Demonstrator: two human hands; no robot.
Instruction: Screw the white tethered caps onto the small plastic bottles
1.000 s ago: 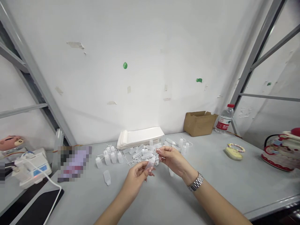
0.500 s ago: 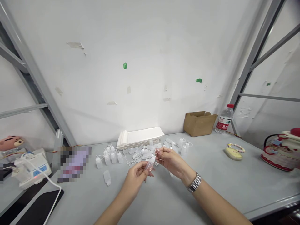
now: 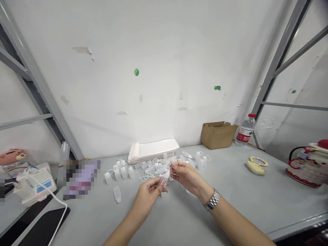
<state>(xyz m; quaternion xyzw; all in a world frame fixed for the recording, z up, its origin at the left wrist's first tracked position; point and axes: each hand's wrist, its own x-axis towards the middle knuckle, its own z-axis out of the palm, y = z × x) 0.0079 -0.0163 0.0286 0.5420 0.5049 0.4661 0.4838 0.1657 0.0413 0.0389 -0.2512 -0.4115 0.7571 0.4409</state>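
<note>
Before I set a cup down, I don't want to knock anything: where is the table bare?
The widest bare patch of the table lies between the right forearm, cardboard box and yellow beaded item. Another lies between the lone bottle and left forearm. It is crowded from the right hand to the white stack, where small bottles lie heaped.

Left hand point(image 3: 153, 189) — small translucent bottle point(image 3: 163, 180), tilted

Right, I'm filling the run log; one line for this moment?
left hand: holds small bottle | right hand: fingers near white top | nearby: bottle pile, cardboard box
</note>
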